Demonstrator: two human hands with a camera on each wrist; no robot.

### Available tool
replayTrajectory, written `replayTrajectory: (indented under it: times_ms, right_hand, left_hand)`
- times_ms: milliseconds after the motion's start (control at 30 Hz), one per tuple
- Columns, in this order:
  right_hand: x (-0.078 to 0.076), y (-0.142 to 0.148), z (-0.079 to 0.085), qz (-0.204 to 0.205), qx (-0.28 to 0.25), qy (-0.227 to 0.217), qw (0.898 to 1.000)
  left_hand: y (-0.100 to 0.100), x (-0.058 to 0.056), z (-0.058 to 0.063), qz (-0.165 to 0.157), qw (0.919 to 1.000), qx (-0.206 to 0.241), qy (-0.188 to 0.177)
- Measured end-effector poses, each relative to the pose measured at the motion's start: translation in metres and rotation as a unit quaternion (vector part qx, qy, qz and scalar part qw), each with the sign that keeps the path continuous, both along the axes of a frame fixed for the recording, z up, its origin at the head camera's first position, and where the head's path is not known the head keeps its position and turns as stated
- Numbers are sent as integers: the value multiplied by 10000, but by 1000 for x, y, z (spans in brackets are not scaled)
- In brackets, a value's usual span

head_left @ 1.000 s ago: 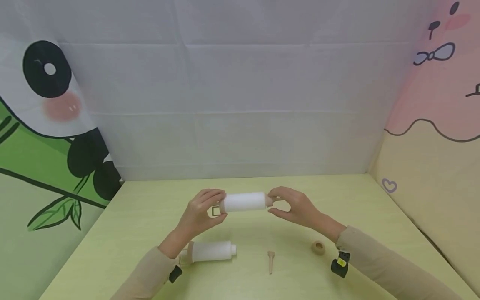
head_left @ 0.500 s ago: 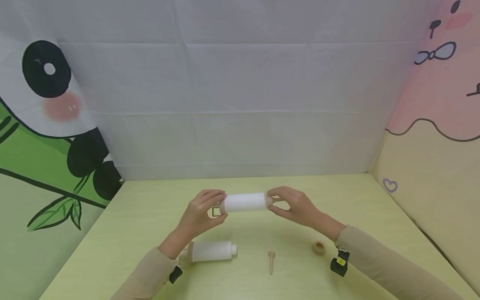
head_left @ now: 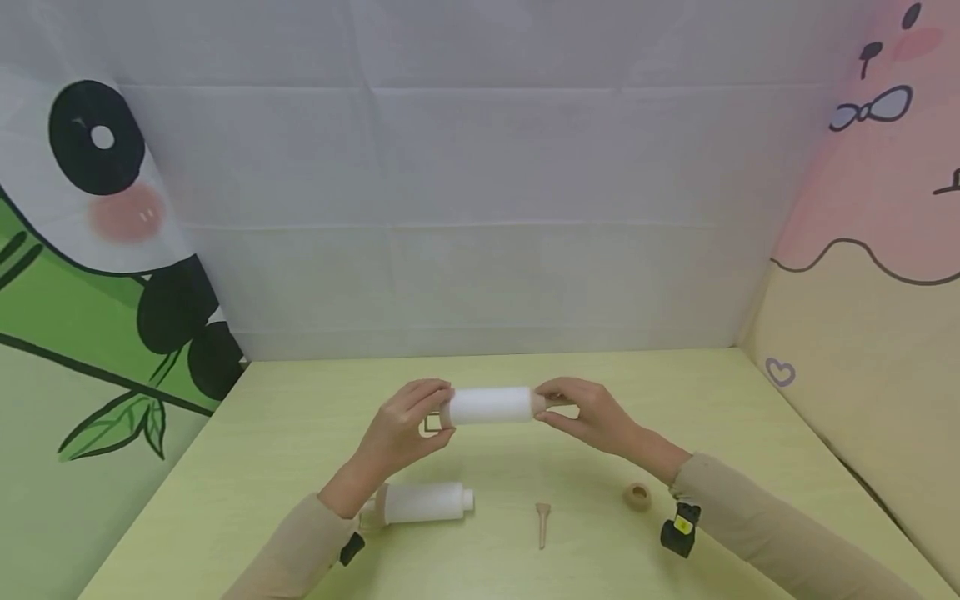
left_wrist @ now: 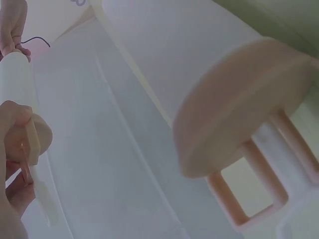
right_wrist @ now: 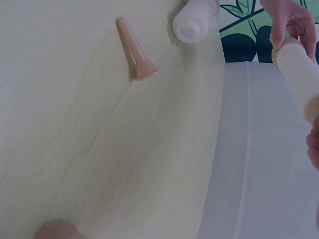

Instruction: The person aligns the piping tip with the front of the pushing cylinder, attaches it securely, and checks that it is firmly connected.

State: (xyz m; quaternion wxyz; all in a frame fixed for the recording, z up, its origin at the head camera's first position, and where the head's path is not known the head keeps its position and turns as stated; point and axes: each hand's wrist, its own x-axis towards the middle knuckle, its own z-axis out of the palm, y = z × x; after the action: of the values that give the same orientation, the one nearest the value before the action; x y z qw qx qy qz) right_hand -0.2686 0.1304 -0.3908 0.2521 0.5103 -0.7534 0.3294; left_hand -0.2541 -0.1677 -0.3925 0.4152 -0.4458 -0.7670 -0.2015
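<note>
A white cylinder (head_left: 491,405) with pinkish-beige ends is held level above the table by both hands. My left hand (head_left: 401,425) grips its left end between fingers and thumb, where a small square frame handle sticks out. Fingers and thumb of my right hand (head_left: 596,417) pinch the tapered beige right end, whose thin tip runs in among the fingers. A second white cylinder (head_left: 423,502) lies under my left wrist. The left wrist view shows its beige end cap (left_wrist: 244,107) up close, with loop handles and a white rod.
A small beige funnel-ended piece (head_left: 542,523) lies on the pale yellow table (head_left: 300,433), front and centre. Near my right wrist sits a beige ring-shaped cap (head_left: 637,497). White cloth (head_left: 480,225) hangs behind the table, with printed panels at both sides.
My right thumb has come up against the cylinder's right end, where a gap showed a second ago. The left hand and the things on the table stay in place.
</note>
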Motion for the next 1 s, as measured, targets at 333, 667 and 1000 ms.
replayTrajectory:
  times_ms: [333,667,1000]
  right_hand:
    - [2,-5,-6,19,-237,-658,9976]
    - [4,-2,-10,-220,155,-671,9974]
    - [1,2,-7,-459,392,-21,9982]
  left_hand:
    - [-1,4,1,195,9981,-343,465]
    - [-6,2,5,35,9987,-477,189]
    - [-22,-5,2,344,9969,-639,-312]
